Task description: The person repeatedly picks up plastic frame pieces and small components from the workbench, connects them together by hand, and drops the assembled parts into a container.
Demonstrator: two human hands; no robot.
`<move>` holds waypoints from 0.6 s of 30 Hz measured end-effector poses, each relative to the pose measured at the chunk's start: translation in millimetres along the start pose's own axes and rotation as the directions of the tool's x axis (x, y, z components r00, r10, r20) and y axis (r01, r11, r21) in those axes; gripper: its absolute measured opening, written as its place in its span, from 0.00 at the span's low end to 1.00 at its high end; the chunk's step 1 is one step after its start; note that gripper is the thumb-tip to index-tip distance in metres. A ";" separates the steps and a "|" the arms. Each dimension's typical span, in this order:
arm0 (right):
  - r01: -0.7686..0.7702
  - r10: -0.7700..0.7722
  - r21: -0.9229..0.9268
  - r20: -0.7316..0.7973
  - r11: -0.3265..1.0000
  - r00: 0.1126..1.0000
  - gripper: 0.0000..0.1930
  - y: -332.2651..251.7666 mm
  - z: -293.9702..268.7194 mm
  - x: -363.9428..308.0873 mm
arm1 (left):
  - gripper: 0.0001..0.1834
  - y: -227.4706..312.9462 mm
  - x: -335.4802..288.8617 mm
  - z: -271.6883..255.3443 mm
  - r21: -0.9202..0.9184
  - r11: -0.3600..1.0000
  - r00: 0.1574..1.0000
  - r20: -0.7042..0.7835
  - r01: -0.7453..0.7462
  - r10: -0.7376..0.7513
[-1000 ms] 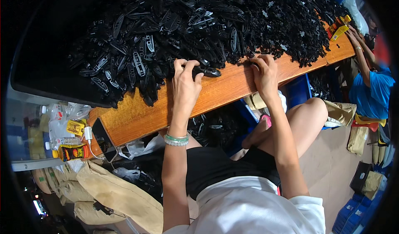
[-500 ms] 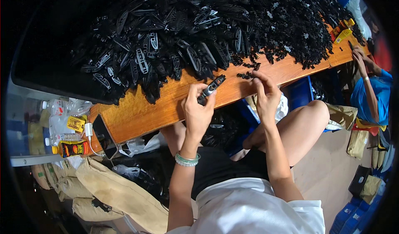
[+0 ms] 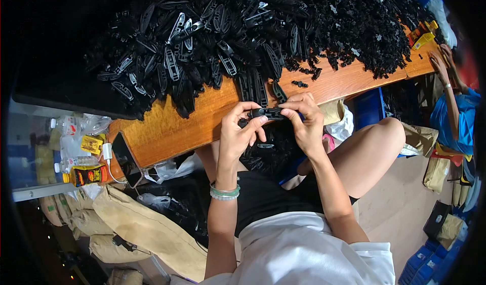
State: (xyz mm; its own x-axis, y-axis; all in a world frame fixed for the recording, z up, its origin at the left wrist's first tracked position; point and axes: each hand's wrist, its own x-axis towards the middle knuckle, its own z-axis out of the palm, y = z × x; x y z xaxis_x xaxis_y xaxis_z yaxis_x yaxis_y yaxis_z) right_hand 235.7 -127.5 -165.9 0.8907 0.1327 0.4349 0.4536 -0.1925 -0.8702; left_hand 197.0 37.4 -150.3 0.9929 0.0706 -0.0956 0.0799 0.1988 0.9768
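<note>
Both hands meet over the near edge of the wooden table, on one long black plastic part [image 3: 269,114] with openings in its frame. My left hand [image 3: 236,129] is closed on its left end, thumb and fingers pinching it. At the other end the thumb and fingers of my right hand [image 3: 305,119] press in; whether a small piece lies under them is hidden. Just beyond is a heap of long black plastic parts [image 3: 172,65]. Farther right spreads a heap of small black plastic pieces [image 3: 372,57]. One loose small piece [image 3: 299,84] lies on the table near my right hand.
The wooden table [image 3: 157,143] carries a phone [image 3: 126,159], a white charger [image 3: 107,153] and bottles [image 3: 90,175] at left. Below its edge is a container of black parts [image 3: 268,156]. At far right, another person's hands [image 3: 443,65] are by the table.
My right hand has moved left from the small pieces and closed on the long part's right end. My left hand has turned the part from slanted to nearly level.
</note>
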 end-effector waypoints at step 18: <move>0.233 -0.240 -0.192 -0.011 0.953 0.971 0.08 -3.9 10.9 -2.3 | 0.11 2.8 -3.4 4.7 -0.043 0.999 0.999 -0.038 0.018 -0.020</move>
State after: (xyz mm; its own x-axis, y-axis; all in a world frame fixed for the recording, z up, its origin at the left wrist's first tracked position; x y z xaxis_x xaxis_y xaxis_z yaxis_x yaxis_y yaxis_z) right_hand 231.5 -116.4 -166.0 0.7561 0.1643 0.6336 0.6464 -0.3393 -0.6834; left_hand 194.3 33.1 -146.4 0.9871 0.1036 -0.1219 0.0939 0.2415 0.9658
